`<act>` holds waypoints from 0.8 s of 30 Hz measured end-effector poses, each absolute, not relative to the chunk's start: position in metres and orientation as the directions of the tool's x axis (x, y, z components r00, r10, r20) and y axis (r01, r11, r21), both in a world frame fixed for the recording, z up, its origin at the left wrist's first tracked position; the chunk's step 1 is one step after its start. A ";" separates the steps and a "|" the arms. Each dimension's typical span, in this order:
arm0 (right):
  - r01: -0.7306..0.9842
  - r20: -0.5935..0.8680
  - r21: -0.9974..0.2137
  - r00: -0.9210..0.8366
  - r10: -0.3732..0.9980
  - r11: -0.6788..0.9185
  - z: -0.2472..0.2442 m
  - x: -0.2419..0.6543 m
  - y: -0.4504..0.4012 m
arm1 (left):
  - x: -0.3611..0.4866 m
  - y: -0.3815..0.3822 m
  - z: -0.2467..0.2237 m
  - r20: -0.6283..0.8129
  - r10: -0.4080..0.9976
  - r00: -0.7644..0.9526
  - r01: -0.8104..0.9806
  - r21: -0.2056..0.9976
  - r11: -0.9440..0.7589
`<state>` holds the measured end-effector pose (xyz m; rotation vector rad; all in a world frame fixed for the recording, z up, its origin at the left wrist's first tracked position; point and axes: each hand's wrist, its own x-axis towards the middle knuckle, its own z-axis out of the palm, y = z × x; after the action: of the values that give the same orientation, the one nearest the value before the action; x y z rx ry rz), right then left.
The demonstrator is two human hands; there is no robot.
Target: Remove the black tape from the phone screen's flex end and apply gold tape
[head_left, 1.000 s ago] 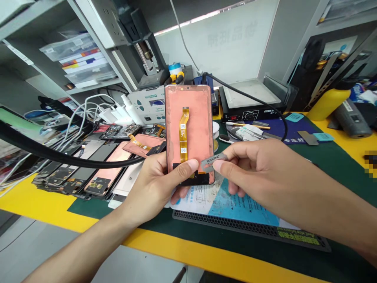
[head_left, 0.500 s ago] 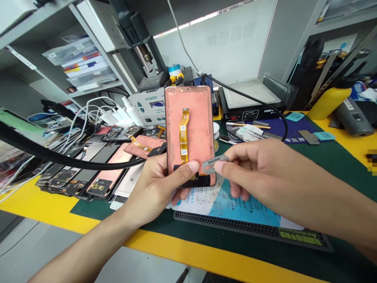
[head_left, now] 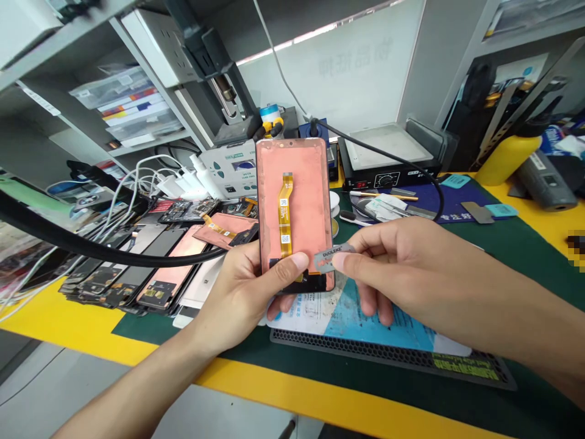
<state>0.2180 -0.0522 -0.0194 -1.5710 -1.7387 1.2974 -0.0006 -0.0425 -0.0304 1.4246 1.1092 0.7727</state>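
Fingers point(head_left: 278, 269) holding phone screen point(head_left: 274, 183), copper-pink back point(head_left: 311, 201), orange flex cable point(head_left: 286, 213)

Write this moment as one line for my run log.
left hand: holds phone screen | right hand: pinches DUOLEKE metal blade

Display: a phone display panel point(head_left: 295, 207) stands upright, back facing the viewer: a copper-pink sheet with a thin dark rim.
Cable: a flat amber ribbon cable point(head_left: 286, 213) runs down the middle of the back, with two small white labels.
Lower end: a black patch point(head_left: 297, 281) covers the bottom edge.
Tool: a thin grey metal pry blade point(head_left: 333, 256), printed DUOLEKE, crosses in front of the panel's lower right edge – held flat-on and angled slightly upward.
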 end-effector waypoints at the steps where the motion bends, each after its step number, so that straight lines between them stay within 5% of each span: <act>1: 0.506 -0.251 -0.857 -0.242 0.937 -0.098 -0.019 0.218 -0.052 | -0.001 -0.043 -0.031 -0.126 0.930 0.345 0.203 0.978 0.057; 24: 0.523 -0.212 -0.851 -0.263 0.941 -0.046 -0.021 0.219 -0.054 | -0.001 -0.042 -0.033 -0.123 0.933 0.338 0.167 0.984 0.069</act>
<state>0.2191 -0.0538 -0.0212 -1.5460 -1.7922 1.2521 -0.0013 -0.0422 -0.0326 1.3923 1.0933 0.7981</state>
